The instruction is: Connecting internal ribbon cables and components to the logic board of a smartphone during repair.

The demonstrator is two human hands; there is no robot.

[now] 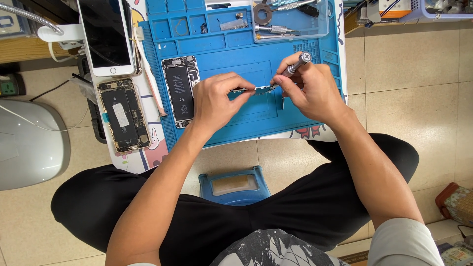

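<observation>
Head view, left hand [214, 98]: fingers pinch the left end of a narrow circuit board [251, 90].
Right hand [308, 88]: fingers grip a grey screwdriver [296, 64], tip at the board's right end.
Surroundings: blue mat [236, 54] under the fingers; opened phone [180, 89] just left of the left hand.

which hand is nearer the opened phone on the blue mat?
Left. The left hand sits just right of the opened phone; the right hand, holding a screwdriver, is farther right.

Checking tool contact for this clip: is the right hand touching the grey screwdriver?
Touching. Head view shows the right hand gripping the grey screwdriver between its fingers.
</observation>
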